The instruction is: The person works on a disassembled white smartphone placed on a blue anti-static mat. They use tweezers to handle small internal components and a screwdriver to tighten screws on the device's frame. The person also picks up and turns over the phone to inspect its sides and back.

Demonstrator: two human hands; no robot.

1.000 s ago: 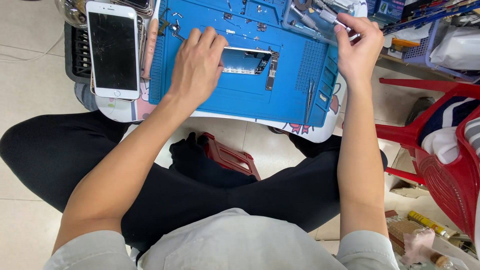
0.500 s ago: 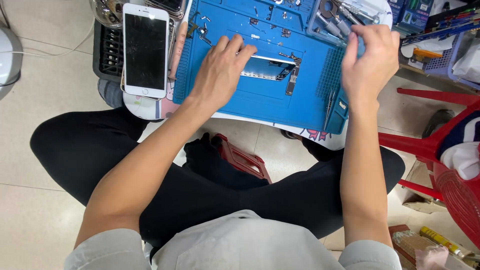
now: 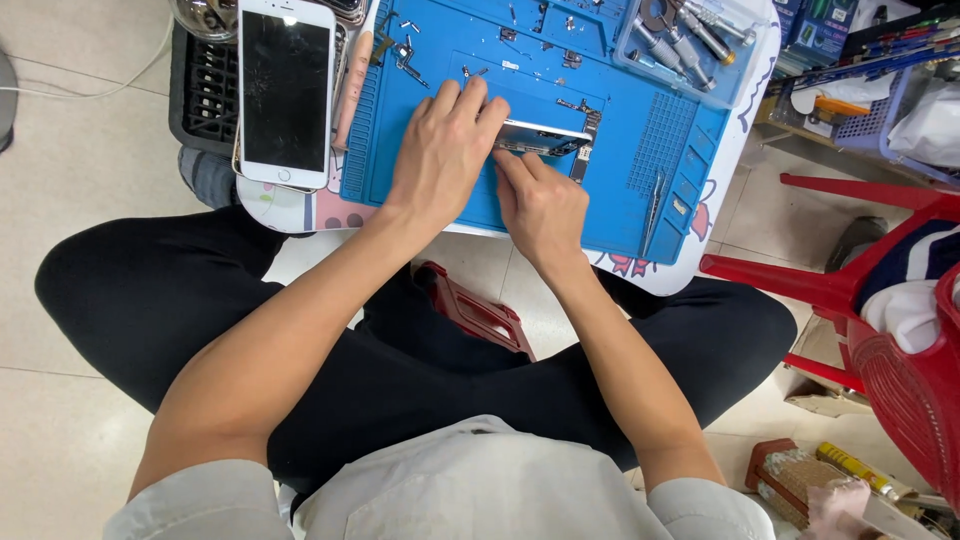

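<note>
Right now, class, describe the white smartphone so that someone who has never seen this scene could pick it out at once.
Find the blue repair mat on the low table. Just past its left edge, the white smartphone lies flat, face up, its dark screen unlit. Unlike the opened metal phone frame under the left hand and right hand, it is whole and untouched.

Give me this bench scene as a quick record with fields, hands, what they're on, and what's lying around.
left hand: palm down on the opened phone, covering its left part
right hand: fingertips at the phone's near edge; I cannot tell if they hold a tool
surface: blue mat on a small low table
mat's left: white phone, screen up and dark
mat's right: tweezers
top right tray: screwdrivers
small parts: loose, near the mat's far edge
right of table: red chair
</note>
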